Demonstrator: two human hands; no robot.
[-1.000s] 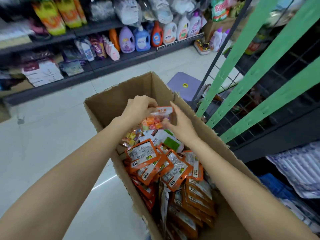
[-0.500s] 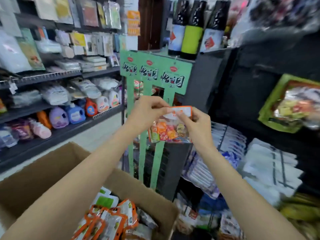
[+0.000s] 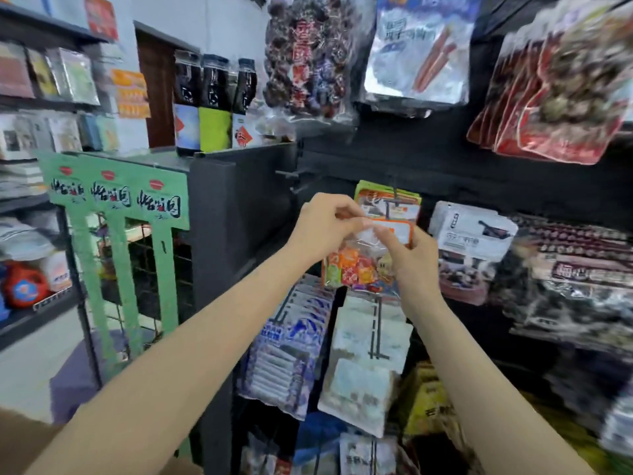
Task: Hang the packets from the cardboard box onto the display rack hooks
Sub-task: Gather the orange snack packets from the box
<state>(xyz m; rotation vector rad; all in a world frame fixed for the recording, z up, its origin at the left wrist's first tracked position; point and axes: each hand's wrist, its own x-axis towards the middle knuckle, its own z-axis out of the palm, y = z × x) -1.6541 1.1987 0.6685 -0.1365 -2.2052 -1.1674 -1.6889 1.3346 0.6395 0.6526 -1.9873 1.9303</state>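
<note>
clear crinkly film with an orange card header: that's the packet (image 3: 363, 258), pinched at the top strip from both sides. left hand (image 3: 325, 228) has fingertips curled in on the header's left end, right hand (image 3: 411, 258) pinches the right end with thumb and forefinger and covers part of the right edge. both hands closed on it, nothing else held.

packet hangs free below the fingers, upright, candy pieces bunched in the lower half. it sits in front of the dark display rack (image 3: 445, 176), just below a hook (image 3: 394, 197) that already carries a green-and-orange packet (image 3: 387, 200) (view is motion-blurred, can't tell if the hang hole is on the prong yet).

handling, my read: light, floppy, film slippery, contents shift so the bottom swings. the header is the only stiff part, so hold there, either side of the hole, and keep the hole clear of the fingers.

room: tight. white pouch (image 3: 472, 241) hangs just to the right, blue-white packs (image 3: 291, 337) and pale packs (image 3: 370, 337) below, big bags overhead. bare prongs (image 3: 294, 176) stick out up-left, apart from the hands. green sign stand (image 3: 116, 197) well off to the left. best approach looks straight in along the prong; sideways swing would likely brush the neighbours. a corner of the cardboard box (image 3: 20, 440) shows bottom left.
</note>
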